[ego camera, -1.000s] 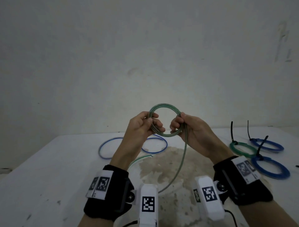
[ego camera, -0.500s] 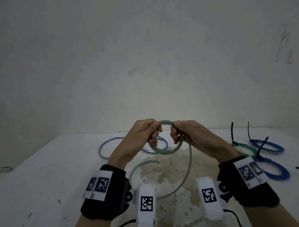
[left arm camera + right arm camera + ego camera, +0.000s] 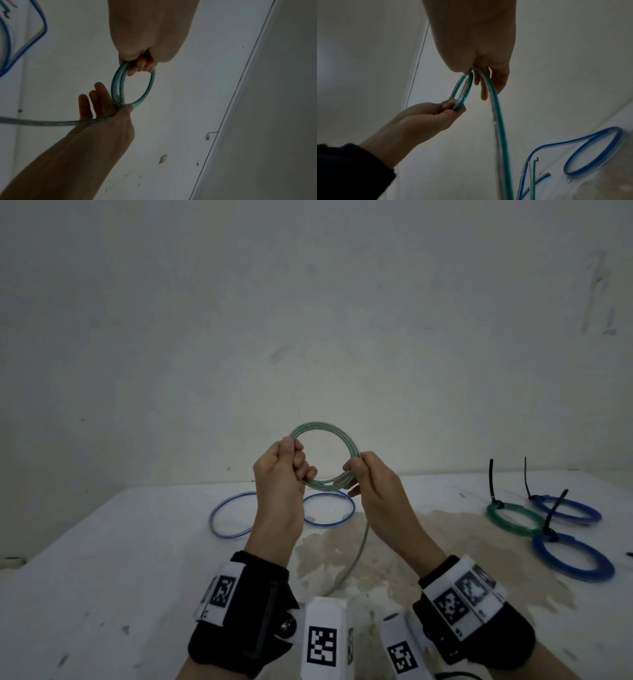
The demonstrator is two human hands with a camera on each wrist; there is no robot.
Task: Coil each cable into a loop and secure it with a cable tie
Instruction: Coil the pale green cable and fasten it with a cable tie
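1. Green-striped clear cable [image 3: 323, 460] is wound into a small coil and held in the air above the table [image 3: 102, 559], between the two hands.
2. Left hand [image 3: 279, 474] grips the left side of the coil, fingers curled round the bundled turns. In my judgement this clamp keeps the finished turns from springing apart.
3. Right hand [image 3: 371, 486] pinches the right side of the coil between thumb and forefinger. The other fingers [image 3: 98, 97] lie straight and spread, which likely leaves room to guide the next turn.
4. Loose tail [image 3: 356, 556] of the same cable drops from the right hand to the table. Winding is therefore not complete, and no tie is on this coil yet.
5. Blue cable [image 3: 281, 513] lies loose and untied on the table behind the hands, probably waiting its turn.
6. Three finished coils [image 3: 548, 525], one green and two blue, lie well apart at the right, each closed with a black cable tie [image 3: 492, 484].
7. View differences:
   - Head view alone shows the finished coils and the overall layout.
   - Left wrist view shows the straight fingers of the right hand, hidden from the head camera.
   - Right wrist view shows the tail [image 3: 498, 128] passing out under the right hand, and cut cable ends [image 3: 537, 175] on the table.
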